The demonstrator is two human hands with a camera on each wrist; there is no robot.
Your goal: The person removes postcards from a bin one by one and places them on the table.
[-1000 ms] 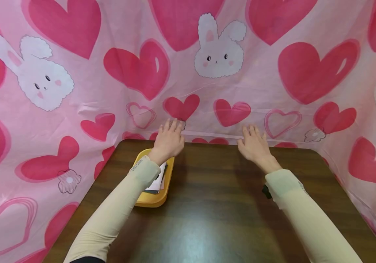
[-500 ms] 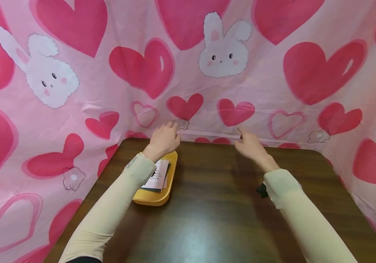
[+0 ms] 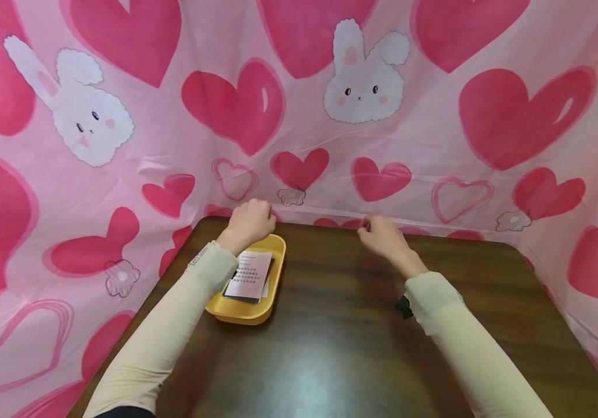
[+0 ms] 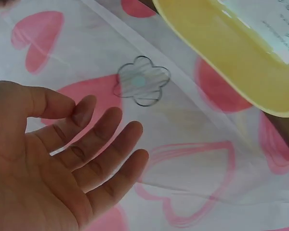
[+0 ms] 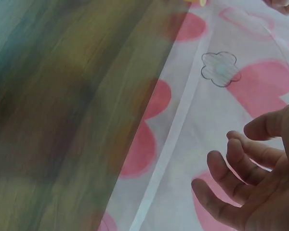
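Note:
My left hand (image 3: 248,225) hovers above the far end of a yellow tray (image 3: 280,255). In the left wrist view the left hand (image 4: 67,154) holds nothing; its fingers bend loosely and the thumb tip meets the index finger. Inside the tray lies a small stack of cards, a white printed card (image 3: 251,276) on top. Over the table's far side is my right hand (image 3: 384,238), well apart from the tray. The right wrist view shows that right hand (image 5: 255,173) with loosely bent fingers and nothing between them.
A dark wooden table (image 3: 330,325) lies below both arms. Pink cloth (image 3: 299,116) with hearts and rabbits hangs behind its far edge and along both sides. A dark item (image 3: 404,307) shows at the right cuff.
Both hands have drawn back slightly toward me, and their fingers have gone from spread to loosely curled. More of the white card shows. The view has shifted a little.

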